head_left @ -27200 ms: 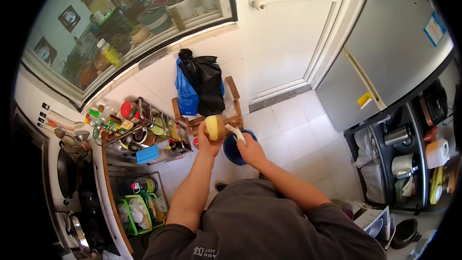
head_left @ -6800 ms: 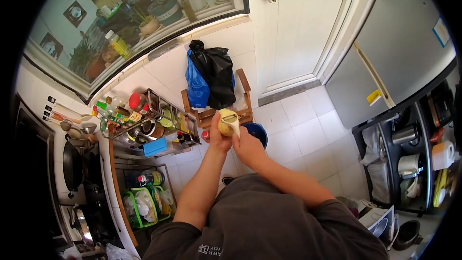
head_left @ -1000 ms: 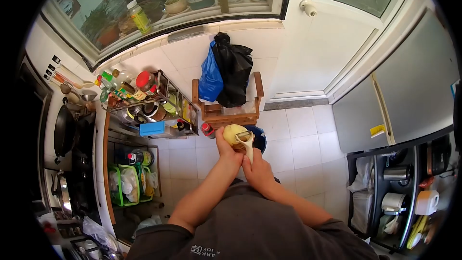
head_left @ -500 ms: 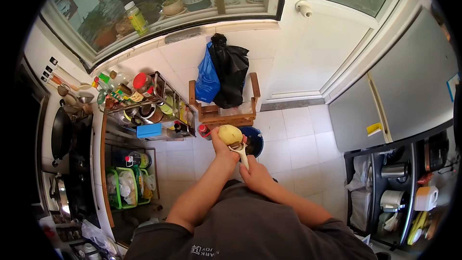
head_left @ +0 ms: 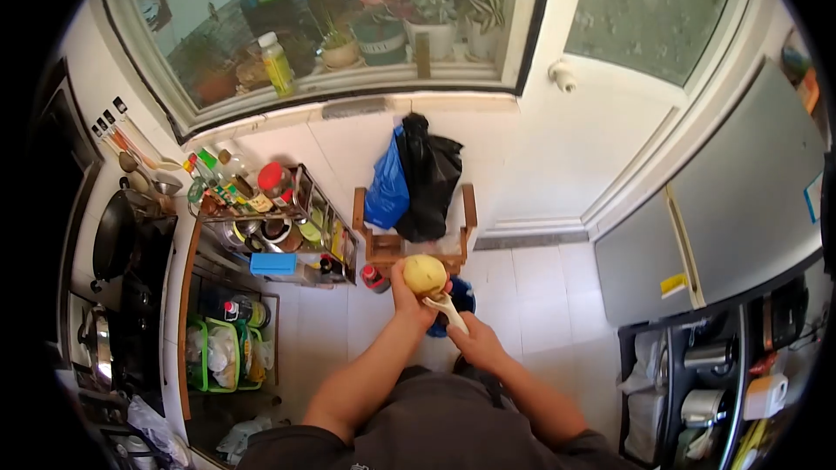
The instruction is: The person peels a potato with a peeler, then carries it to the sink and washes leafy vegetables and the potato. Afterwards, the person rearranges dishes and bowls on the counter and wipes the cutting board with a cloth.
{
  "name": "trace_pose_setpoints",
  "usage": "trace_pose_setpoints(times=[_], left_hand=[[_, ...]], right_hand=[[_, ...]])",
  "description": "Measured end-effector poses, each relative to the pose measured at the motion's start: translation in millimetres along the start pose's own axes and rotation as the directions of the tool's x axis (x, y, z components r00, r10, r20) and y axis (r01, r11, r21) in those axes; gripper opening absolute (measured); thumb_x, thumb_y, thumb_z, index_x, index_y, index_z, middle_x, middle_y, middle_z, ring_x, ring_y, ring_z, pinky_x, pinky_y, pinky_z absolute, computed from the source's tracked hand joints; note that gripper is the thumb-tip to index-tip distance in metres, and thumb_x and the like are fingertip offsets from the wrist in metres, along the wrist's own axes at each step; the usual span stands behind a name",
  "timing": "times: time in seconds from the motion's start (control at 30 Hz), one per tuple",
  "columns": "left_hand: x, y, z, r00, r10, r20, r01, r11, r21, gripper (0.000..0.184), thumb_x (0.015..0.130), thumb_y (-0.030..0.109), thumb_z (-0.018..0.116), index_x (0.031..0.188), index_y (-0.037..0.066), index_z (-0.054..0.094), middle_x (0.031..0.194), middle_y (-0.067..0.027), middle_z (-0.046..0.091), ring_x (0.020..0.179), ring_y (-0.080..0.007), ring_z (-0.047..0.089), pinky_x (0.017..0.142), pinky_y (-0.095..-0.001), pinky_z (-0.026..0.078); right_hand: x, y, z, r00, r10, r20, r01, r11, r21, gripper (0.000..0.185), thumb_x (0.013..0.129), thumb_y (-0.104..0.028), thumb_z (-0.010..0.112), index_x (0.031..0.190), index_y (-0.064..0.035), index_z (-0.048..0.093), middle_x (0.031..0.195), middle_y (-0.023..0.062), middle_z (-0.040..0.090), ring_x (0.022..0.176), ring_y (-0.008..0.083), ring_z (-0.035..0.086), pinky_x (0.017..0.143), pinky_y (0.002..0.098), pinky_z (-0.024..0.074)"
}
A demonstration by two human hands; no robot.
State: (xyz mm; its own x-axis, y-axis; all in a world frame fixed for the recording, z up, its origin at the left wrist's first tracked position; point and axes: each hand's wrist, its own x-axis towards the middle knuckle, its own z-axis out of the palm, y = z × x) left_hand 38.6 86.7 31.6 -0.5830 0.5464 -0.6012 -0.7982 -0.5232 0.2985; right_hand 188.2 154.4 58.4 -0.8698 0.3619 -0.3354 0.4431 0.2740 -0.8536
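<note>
Above the dark-blue round bin (head_left: 470, 298): I see the rounded, pale-yellow potato (head_left: 424, 275).
Left hand (head_left: 407, 302): cupped around it, grasping (fingers partly hidden).
Right hand (head_left: 475, 341): gripping the cream-coloured, slim-handled peeler (head_left: 449, 312), head near the potato's lower edge.

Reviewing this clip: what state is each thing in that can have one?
Left hand: closed around the potato
Right hand: closed on the peeler's handle
Potato: pale flesh bared on the visible side
Peeler: held against or close to the potato
Door: shut
Fridge: shut
Red-topped jar: lid on
</note>
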Motion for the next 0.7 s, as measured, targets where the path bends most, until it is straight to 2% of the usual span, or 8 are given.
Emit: trace_pose_setpoints(times=[0.07,0.1,0.2,0.3,0.33,0.4,0.5,0.7], left_hand=[[5.1,0.6,-8.7,0.999,-0.007,0.05,0.008,1.0,-0.025,0.054,0.081,0.057,0.043,0.103,0.009,0.057,0.094,-0.0115,0.06,0.084,-0.0311,0.059,0.074,-0.044,0.049],[4.5,2.3,-7.0,0.998,0.004,0.064,-0.002,1.0,-0.028,0.054,0.081,0.057,0.043,0.103,0.009,0.057,0.094,-0.0115,0.06,0.084,-0.0311,0.059,0.074,-0.044,0.049],[-3.1,0.0,-13.3,0.998,-0.02,-0.053,0.019,1.0,-0.018,0.053,0.081,0.056,0.045,0.106,0.01,0.056,0.097,-0.0109,0.06,0.088,-0.0295,0.058,0.078,-0.043,0.048],[-9.1,0.1,-12.5,0.993,-0.087,0.08,0.091,0.994,-0.053,0.045,0.083,0.044,0.051,0.11,0.008,0.053,0.107,-0.0112,0.058,0.099,-0.0293,0.057,0.088,-0.0432,0.046],[-10.1,0.3,-13.3,0.993,-0.083,0.079,0.088,0.995,-0.054,0.045,0.083,0.044,0.051,0.11,0.008,0.053,0.107,-0.0112,0.058,0.099,-0.0293,0.057,0.088,-0.0432,0.046],[-11.0,0.3,-13.3,0.983,-0.071,0.17,0.075,0.997,-0.019,0.044,0.083,0.04,0.052,0.112,0.007,0.053,0.11,-0.012,0.058,0.104,-0.0294,0.055,0.091,-0.0427,0.045],[-15.2,2.1,-12.7,0.963,-0.035,0.268,0.044,0.999,-0.029,0.046,0.081,0.037,0.053,0.115,0.006,0.051,0.113,-0.0123,0.057,0.106,-0.0288,0.055,0.092,-0.0418,0.045],[-22.6,10.3,-10.5,0.943,-0.022,0.333,0.038,0.998,-0.043,0.049,0.078,0.033,0.053,0.12,0.007,0.049,0.117,-0.012,0.056,0.11,-0.028,0.051,0.094,-0.0409,0.042]], right_hand=[[-5.9,-7.3,-4.7,0.995,0.011,-0.099,-0.011,1.0,-0.005,0.033,0.085,-0.032,0.052,0.101,-0.0038,0.054,0.079,0.0162,0.062,0.075,0.0286,0.061,0.067,0.0369,0.0463],[-5.8,-6.6,-5.1,0.993,0.025,-0.119,-0.029,0.999,-0.025,0.034,0.085,-0.033,0.052,0.104,-0.0045,0.053,0.082,0.0192,0.062,0.078,0.0332,0.061,0.069,0.0396,0.0465],[-1.7,3.2,4.0,0.979,0.007,-0.203,-0.017,0.999,-0.049,0.037,0.085,-0.034,0.053,0.109,-0.0056,0.051,0.081,0.0187,0.063,0.076,0.0353,0.061,0.068,0.0409,0.0469],[3.0,3.5,13.7,0.96,-0.088,-0.268,0.066,0.994,-0.087,0.039,0.086,-0.034,0.053,0.111,-0.0048,0.048,0.079,0.0194,0.063,0.074,0.0371,0.061,0.065,0.0419,0.0471],[2.8,0.4,15.5,0.96,-0.09,-0.265,0.069,0.994,-0.088,0.039,0.086,-0.034,0.053,0.111,-0.0048,0.048,0.079,0.0194,0.063,0.074,0.0371,0.061,0.065,0.0419,0.0471],[3.9,-8.2,14.7,0.962,-0.009,-0.273,0.008,1.0,-0.003,0.036,0.086,-0.035,0.049,0.107,-0.0059,0.048,0.088,0.0254,0.061,0.083,0.045,0.057,0.071,0.0501,0.0436],[10.9,-5.5,20.3,0.96,0.008,-0.28,0.037,0.987,0.154,0.034,0.087,-0.032,0.049,0.106,-0.0042,0.049,0.088,0.0262,0.06,0.083,0.0453,0.057,0.07,0.0493,0.0439],[10.0,-16.4,21.8,0.943,-0.073,-0.324,0.145,0.968,0.205,0.032,0.089,-0.03,0.048,0.107,-0.0041,0.049,0.087,0.0258,0.06,0.083,0.0442,0.057,0.069,0.0476,0.0446]])
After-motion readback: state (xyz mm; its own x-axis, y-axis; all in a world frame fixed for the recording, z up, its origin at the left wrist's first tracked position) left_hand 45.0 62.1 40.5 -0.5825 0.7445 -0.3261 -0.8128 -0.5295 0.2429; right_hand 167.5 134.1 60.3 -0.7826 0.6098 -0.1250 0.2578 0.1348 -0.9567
